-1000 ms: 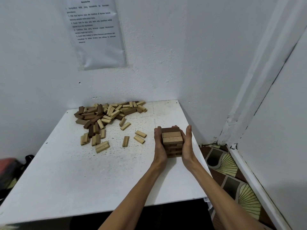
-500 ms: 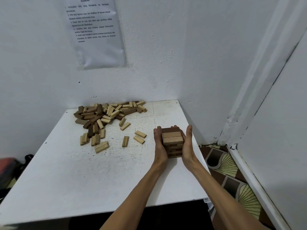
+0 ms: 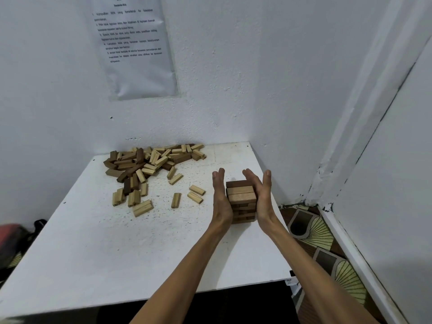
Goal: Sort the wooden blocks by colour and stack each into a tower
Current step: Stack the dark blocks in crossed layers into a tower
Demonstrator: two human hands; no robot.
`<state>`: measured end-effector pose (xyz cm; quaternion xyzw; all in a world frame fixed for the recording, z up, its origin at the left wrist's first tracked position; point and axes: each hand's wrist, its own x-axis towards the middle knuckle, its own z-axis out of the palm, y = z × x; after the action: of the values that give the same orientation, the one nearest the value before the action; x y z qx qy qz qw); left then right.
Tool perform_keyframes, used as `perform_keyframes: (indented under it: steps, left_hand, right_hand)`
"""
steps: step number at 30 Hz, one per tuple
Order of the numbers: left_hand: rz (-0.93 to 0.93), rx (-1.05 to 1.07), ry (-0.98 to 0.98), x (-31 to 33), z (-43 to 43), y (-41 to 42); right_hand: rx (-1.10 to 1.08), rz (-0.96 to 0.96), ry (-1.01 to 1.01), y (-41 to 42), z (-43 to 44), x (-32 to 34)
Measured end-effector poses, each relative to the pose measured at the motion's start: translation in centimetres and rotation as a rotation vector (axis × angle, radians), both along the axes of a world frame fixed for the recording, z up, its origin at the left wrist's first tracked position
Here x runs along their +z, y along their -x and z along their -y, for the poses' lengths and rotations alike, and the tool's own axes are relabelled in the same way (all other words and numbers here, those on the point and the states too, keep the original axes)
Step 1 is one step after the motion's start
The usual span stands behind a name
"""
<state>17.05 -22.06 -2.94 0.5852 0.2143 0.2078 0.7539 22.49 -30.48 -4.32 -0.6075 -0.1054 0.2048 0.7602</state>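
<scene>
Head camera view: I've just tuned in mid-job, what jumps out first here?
A short block tower stands near the right edge of the table, between the left hand and right hand, both flat with straight fingers. Behind and to the left, a pile of loose light and dark blocks sprawls by the back wall. A printed sheet hangs above it.

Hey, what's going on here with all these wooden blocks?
A person holds the left hand and right hand flat against the sides of a short tower of brownish blocks near the right edge of the white table, apparently squaring it up. A mixed pile of light and dark blocks lies unsorted by the back wall, a few loose light blocks scattered nearer.
</scene>
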Motion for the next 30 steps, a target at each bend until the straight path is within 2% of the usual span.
perform_keyframes:
  steps: [12, 30]
  left_hand:
    - [0.048, 0.005, 0.025, -0.8, 0.6, -0.5]
    - [0.024, 0.016, 0.096, -0.5, 0.7, -0.4]
  right_hand:
    - [-0.019, 0.022, -0.001, 0.1, -0.6, -0.5]
    - [0.000, 0.032, 0.026, 0.3, -0.4, -0.2]
